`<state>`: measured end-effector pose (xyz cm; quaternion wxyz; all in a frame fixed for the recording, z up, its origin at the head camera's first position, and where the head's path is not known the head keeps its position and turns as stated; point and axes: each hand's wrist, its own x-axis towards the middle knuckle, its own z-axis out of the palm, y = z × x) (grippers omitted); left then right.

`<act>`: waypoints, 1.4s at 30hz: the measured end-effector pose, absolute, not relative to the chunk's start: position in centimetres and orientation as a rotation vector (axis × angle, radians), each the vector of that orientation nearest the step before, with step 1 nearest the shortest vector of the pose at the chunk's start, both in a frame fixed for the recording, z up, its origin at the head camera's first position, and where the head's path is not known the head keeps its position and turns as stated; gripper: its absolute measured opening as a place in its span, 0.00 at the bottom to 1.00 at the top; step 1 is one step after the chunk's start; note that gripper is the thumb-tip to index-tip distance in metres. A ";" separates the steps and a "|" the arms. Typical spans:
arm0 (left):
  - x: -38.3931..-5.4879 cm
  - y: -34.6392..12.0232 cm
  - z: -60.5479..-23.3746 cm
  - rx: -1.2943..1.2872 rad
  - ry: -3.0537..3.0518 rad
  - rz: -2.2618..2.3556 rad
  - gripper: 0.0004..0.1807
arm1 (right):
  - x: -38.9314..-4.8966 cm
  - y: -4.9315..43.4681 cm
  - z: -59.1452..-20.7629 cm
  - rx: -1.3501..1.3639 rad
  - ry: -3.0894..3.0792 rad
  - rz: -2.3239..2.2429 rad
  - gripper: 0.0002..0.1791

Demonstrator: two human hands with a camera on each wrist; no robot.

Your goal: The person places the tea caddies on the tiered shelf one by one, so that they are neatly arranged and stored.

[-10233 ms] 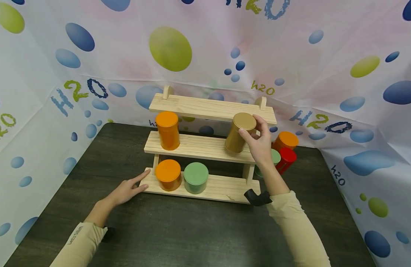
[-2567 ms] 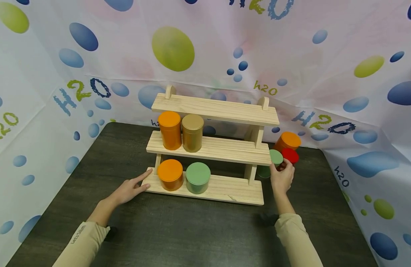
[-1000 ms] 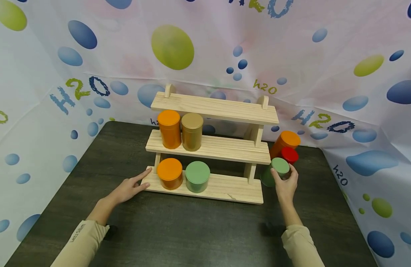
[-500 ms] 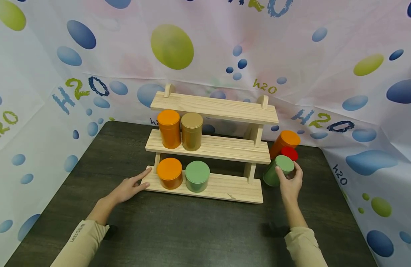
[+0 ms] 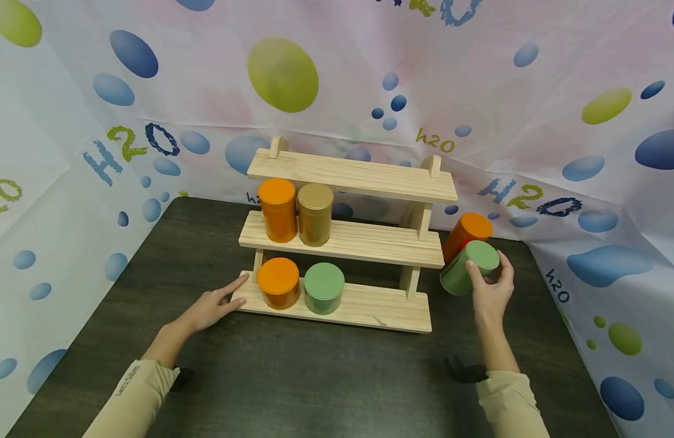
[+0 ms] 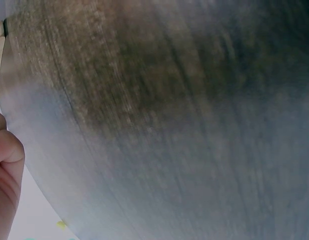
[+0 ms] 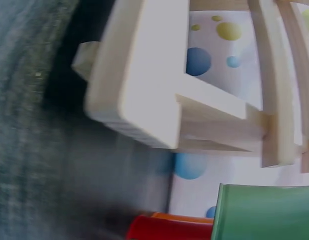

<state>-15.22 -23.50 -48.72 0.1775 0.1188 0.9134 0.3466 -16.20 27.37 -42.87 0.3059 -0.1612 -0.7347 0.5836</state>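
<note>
Tall green canister (image 5: pixel 460 272) has apparently risen.

A rack (image 5: pixel 364 240) stands on the counter (image 5: pixel 315 383), before the backdrop (image 5: pixel 337 73); near the left end of its middle shelf (image 5: pixel 386 244) stands an outer canister (image 5: pixel 279 213), with an inner canister (image 5: pixel 315 216) just right of it; below and in front, on the bottom shelf (image 5: pixel 378 307), a left tub (image 5: pixel 278 285) sits beside a right tub (image 5: pixel 323 289); the left hand (image 5: pixel 211 307) touches that shelf's left end; right of the rack, the right hand (image 5: pixel 491 293) grips a front canister (image 5: pixel 464 271); behind this stand a mostly hidden canister (image 7: pixel 169 231) and, farther back, a rear canister (image 5: pixel 474 227)
</note>
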 end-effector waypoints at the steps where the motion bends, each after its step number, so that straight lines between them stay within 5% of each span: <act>1: -15.2 -23.5 -48.7 0.335 2.583 0.980 0.36 | -16.2 27.3 -42.6 -0.420 -1.940 1.543 0.32; 17: -15.1 -23.5 -49.0 0.336 2.566 1.007 0.36 | -15.7 26.0 -37.8 -0.252 -1.850 1.530 0.30; 42: -15.0 -23.4 -48.6 0.333 2.587 1.010 0.35 | -17.5 21.3 -36.9 -0.049 -1.935 1.665 0.31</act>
